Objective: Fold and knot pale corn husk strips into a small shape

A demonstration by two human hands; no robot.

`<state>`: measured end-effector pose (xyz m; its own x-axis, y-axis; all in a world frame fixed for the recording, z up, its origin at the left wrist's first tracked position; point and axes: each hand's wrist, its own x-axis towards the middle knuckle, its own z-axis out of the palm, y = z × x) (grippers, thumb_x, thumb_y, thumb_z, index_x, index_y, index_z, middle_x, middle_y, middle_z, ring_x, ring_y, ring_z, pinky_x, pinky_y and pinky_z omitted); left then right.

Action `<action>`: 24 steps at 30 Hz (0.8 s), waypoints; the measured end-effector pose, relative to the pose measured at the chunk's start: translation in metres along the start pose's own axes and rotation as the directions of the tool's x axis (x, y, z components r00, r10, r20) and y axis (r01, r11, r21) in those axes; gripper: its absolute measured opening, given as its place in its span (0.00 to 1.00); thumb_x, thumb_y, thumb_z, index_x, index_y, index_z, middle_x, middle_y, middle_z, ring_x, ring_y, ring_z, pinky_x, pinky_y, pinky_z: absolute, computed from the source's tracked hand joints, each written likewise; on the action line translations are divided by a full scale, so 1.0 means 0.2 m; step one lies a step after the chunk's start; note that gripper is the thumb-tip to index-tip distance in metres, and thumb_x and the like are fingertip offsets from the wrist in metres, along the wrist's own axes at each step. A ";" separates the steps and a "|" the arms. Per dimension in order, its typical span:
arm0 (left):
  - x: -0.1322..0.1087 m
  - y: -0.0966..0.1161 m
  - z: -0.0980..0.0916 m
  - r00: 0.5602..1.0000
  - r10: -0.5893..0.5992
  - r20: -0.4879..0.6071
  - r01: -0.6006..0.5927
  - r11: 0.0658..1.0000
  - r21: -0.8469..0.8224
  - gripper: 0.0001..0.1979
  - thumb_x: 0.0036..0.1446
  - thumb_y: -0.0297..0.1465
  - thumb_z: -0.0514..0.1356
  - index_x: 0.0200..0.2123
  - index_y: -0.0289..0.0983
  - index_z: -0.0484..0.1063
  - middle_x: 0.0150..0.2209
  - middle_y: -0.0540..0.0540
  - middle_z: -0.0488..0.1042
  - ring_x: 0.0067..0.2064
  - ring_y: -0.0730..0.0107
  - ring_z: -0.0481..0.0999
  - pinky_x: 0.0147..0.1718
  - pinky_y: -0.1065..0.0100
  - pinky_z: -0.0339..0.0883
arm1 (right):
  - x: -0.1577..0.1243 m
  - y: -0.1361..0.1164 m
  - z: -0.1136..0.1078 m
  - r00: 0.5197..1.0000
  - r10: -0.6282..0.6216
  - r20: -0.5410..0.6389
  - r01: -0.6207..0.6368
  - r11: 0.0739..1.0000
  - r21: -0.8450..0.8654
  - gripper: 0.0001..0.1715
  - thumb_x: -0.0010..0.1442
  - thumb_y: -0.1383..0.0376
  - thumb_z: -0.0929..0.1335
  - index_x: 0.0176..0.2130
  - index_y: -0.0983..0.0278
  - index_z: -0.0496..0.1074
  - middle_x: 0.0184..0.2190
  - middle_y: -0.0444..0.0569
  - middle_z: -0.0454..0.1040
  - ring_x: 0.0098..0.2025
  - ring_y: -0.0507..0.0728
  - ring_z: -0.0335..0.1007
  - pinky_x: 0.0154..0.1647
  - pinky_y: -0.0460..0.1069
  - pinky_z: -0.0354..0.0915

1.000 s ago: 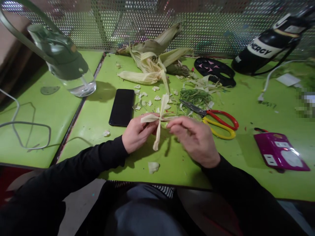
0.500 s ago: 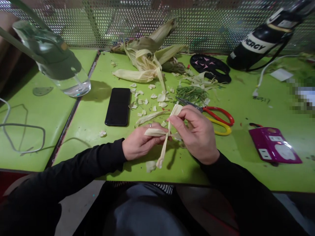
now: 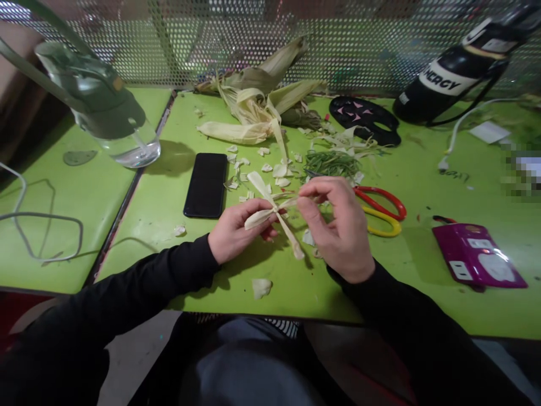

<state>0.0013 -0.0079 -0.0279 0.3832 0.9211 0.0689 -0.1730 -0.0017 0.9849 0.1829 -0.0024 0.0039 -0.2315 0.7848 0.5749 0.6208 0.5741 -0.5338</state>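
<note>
At the near centre of the bright green desk (image 3: 160, 203), the left hand (image 3: 234, 228) is pinching the pale, cross-shaped bundle of dried corn-husk strips (image 3: 270, 213) at its 9 o'clock arm, with the fingers curled closed around that strip. The right hand (image 3: 340, 234) is gripping a thin husk strand at the bundle's 3 o'clock side between thumb and forefinger, with the other fingers loosely bent. The bundle is being held between both hands over the desk, one strip pointing to 11 o'clock and another to 5 o'clock.

Positions from the bundle:
- A black rectangular smartphone (image 3: 207, 184) is lying at 9 o'clock.
- Small pale husk clippings (image 3: 270, 168) are lying scattered at 12 o'clock.
- Steel scissors with red and yellow handles (image 3: 380, 210) are lying at 3 o'clock, just beyond the right hand.
- A heap of whole corn husks (image 3: 257, 107) is lying farther out at 12 o'clock.
</note>
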 end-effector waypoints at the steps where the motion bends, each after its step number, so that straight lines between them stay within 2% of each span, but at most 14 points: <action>1: 0.00 0.00 0.00 1.000 -0.006 -0.021 0.005 0.999 -0.033 0.17 0.56 0.44 0.64 0.34 0.34 0.70 0.28 0.49 0.74 0.27 0.75 0.76 0.28 0.72 0.73 | 0.00 0.00 0.00 0.997 -0.073 -0.038 0.070 0.995 -0.074 0.05 0.64 0.62 0.67 0.37 0.62 0.70 0.39 0.51 0.73 0.44 0.59 0.70 0.44 0.57 0.64; 3: 0.01 -0.01 -0.01 0.998 0.030 -0.063 -0.033 0.998 -0.048 0.17 0.54 0.44 0.65 0.34 0.34 0.71 0.27 0.49 0.74 0.26 0.76 0.75 0.27 0.72 0.72 | 0.00 0.00 0.00 0.984 -0.176 -0.013 0.172 0.976 -0.132 0.07 0.62 0.62 0.68 0.33 0.62 0.70 0.36 0.50 0.73 0.43 0.60 0.69 0.44 0.58 0.63; 5: 0.01 -0.03 -0.01 0.990 0.097 -0.100 -0.099 0.995 -0.017 0.16 0.54 0.42 0.65 0.34 0.34 0.73 0.27 0.50 0.74 0.25 0.76 0.73 0.26 0.73 0.71 | 0.00 0.00 0.00 0.975 -0.214 0.064 0.219 0.971 -0.092 0.06 0.61 0.62 0.69 0.33 0.61 0.70 0.33 0.48 0.74 0.38 0.59 0.69 0.41 0.56 0.63; 7: 0.02 -0.03 -0.01 0.982 0.145 -0.118 -0.144 0.989 0.023 0.15 0.54 0.41 0.65 0.34 0.34 0.74 0.27 0.49 0.75 0.27 0.76 0.73 0.28 0.72 0.72 | -0.01 -0.01 0.00 0.967 -0.230 0.106 0.238 0.969 -0.062 0.05 0.60 0.62 0.70 0.35 0.61 0.70 0.33 0.48 0.76 0.38 0.59 0.70 0.39 0.55 0.64; 10: 0.02 -0.03 -0.01 0.977 0.172 -0.124 -0.164 0.984 0.072 0.14 0.56 0.40 0.65 0.34 0.34 0.76 0.32 0.46 0.77 0.33 0.73 0.76 0.35 0.69 0.74 | -0.02 -0.02 0.00 0.964 -0.245 0.103 0.253 0.965 -0.072 0.08 0.61 0.59 0.69 0.36 0.62 0.70 0.33 0.50 0.76 0.36 0.59 0.70 0.38 0.55 0.62; 14: 0.00 -0.02 -0.01 0.964 0.200 -0.173 -0.158 0.961 0.229 0.09 0.57 0.34 0.64 0.34 0.33 0.76 0.32 0.46 0.78 0.31 0.74 0.76 0.32 0.72 0.71 | -0.04 -0.04 0.02 0.959 -0.223 0.174 0.242 0.966 -0.096 0.15 0.62 0.55 0.67 0.30 0.63 0.68 0.24 0.47 0.72 0.28 0.55 0.65 0.32 0.53 0.59; 19: -0.02 0.01 -0.01 0.957 0.270 -0.108 -0.202 0.884 0.421 0.07 0.58 0.31 0.62 0.37 0.32 0.76 0.34 0.44 0.80 0.33 0.73 0.77 0.33 0.72 0.71 | -0.05 -0.04 0.05 0.973 -0.168 0.157 0.193 0.968 -0.159 0.10 0.64 0.66 0.65 0.30 0.62 0.68 0.25 0.46 0.72 0.29 0.54 0.65 0.32 0.51 0.60; 24: -0.01 0.03 -0.03 0.926 0.376 -0.022 -0.295 0.759 0.581 0.08 0.59 0.31 0.61 0.38 0.32 0.77 0.33 0.43 0.81 0.33 0.72 0.78 0.34 0.72 0.71 | -0.05 -0.05 0.03 0.971 -0.183 0.156 0.207 0.965 -0.161 0.11 0.62 0.68 0.65 0.28 0.61 0.65 0.23 0.45 0.68 0.28 0.54 0.63 0.32 0.50 0.59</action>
<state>-0.0063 -0.0078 -0.0222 0.2702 0.8609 0.4312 0.2825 -0.4990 0.8193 0.1742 -0.0134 -0.0003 -0.4548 0.6933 0.5590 0.6714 0.6793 -0.2964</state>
